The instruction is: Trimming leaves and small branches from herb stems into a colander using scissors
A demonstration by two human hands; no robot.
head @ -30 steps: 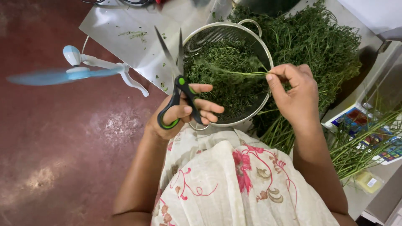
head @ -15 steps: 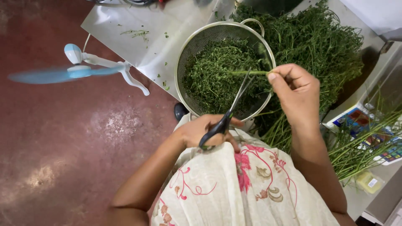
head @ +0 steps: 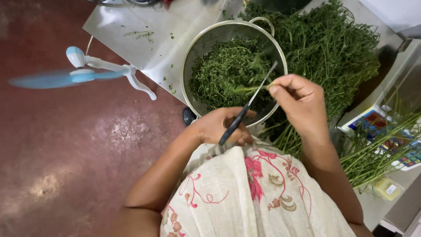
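Scissors at a herb sprig over the colander

The left hand (head: 221,127) grips the scissors (head: 247,106), blades nearly closed, tips at a sprig (head: 245,89) pinched in the right hand (head: 298,98) fingers. Both sit over the near rim of the colander (head: 193,61), full of cut greens. A herb pile (head: 333,48) lies right, a fan (head: 76,72) left.

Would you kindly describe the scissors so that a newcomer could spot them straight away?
Find the round metal colander full of chopped greens on the steel tabletop. At its near rim the left hand grips the scissors, blades angled up towards the right hand. They are the only dark-handled, slim metal tool here.
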